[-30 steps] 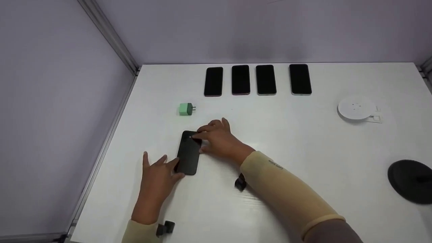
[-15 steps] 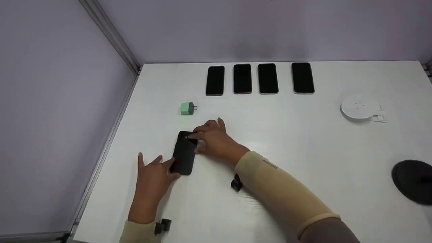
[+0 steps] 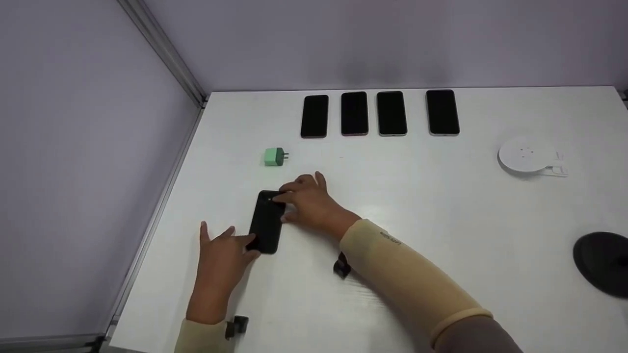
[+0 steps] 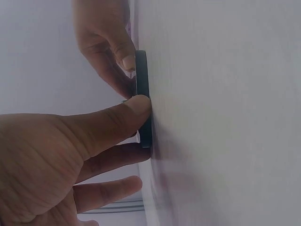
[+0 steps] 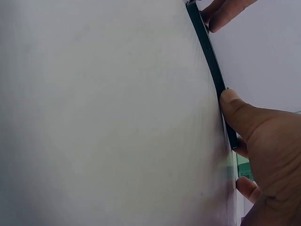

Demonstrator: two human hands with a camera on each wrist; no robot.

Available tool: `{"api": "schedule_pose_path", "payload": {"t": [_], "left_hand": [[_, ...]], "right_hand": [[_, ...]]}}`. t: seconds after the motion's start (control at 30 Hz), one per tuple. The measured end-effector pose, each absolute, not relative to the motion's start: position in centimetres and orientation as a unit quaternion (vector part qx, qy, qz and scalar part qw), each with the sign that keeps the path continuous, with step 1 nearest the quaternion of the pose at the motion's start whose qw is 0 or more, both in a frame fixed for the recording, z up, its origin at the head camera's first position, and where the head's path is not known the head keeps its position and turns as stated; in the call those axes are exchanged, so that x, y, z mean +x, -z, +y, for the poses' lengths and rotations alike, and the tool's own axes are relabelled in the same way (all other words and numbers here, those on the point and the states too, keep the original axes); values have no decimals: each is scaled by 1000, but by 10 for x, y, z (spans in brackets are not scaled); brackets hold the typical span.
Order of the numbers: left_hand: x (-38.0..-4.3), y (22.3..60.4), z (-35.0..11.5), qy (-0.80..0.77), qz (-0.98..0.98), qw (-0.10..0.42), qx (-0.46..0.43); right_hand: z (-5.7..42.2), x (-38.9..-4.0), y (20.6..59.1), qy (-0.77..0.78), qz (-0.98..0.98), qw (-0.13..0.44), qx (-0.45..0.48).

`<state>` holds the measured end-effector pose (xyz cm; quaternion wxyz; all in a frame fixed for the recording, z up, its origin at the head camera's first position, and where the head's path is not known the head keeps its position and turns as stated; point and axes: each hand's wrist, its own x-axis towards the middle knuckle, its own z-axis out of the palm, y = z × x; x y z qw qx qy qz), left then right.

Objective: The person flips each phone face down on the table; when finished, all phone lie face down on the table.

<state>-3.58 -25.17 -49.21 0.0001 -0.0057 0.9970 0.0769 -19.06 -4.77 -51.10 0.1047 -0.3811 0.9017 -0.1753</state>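
Note:
A black smartphone (image 3: 266,224) lies flat on the white table, a small bright spot showing near its far end. My left hand (image 3: 221,264) pinches its near left corner, the thumb on the near edge and the index finger at the left side. At the far right corner, my right hand (image 3: 314,203) holds it with the thumb on the right edge and the index finger over the top. Both wrist views show the phone edge-on: the left thumb (image 4: 138,106) presses one edge, and the right thumb (image 5: 230,99) presses another.
A green plug adapter (image 3: 274,157) lies beyond the phone. Several dark-screened phones (image 3: 354,113) form a row along the back. To the right are a white round stand (image 3: 525,154) and a black round base (image 3: 601,264). Panels border the table (image 3: 431,206) at left and back.
The phone and both hands have shifted slightly left in the head view, while the other objects drift a little right with the camera. Both hands stay on the phone.

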Motion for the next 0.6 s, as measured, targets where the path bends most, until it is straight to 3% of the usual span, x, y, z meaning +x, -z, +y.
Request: {"api": "schedule_pose_path", "payload": {"t": [0.6], "left_hand": [[-30,494,-257,-77,997,-5,-12]], "right_hand": [[-54,-185,513,178,901,98,-383]]}}
